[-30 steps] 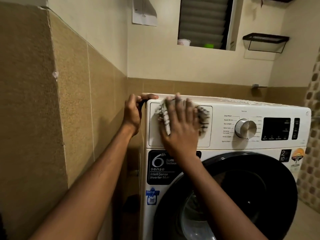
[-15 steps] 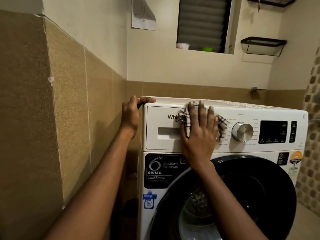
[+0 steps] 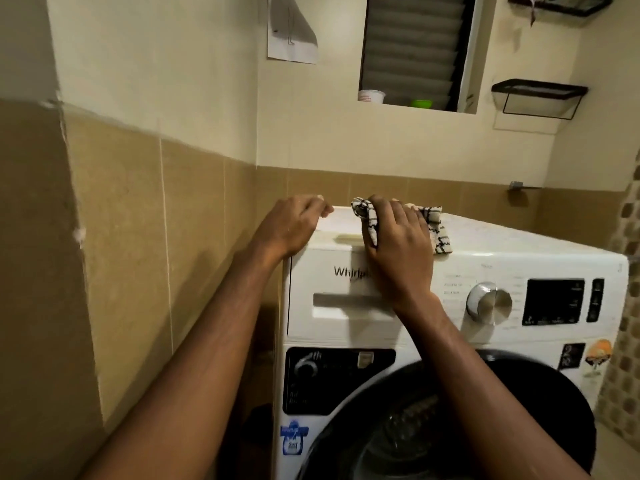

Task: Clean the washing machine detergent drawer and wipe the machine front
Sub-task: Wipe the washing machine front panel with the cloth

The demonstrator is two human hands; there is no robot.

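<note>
A white front-loading washing machine fills the lower right. Its detergent drawer sits closed at the upper left of the front panel, with a recessed handle. My right hand presses a white cloth with black checks onto the front edge of the machine's top, just above the drawer. My left hand rests on the machine's top left corner, fingers curled over the edge. Right of the drawer are a silver dial and a dark display. The dark round door lies below.
A tan tiled wall stands close against the machine's left side. A patterned tile wall is at the right. Above, a louvred window has small containers on its sill, and a black wire shelf hangs on the wall.
My right hand with the cloth has moved from the drawer front across toward the dial, then up onto the machine's top edge. My left hand stays at the top left corner.
</note>
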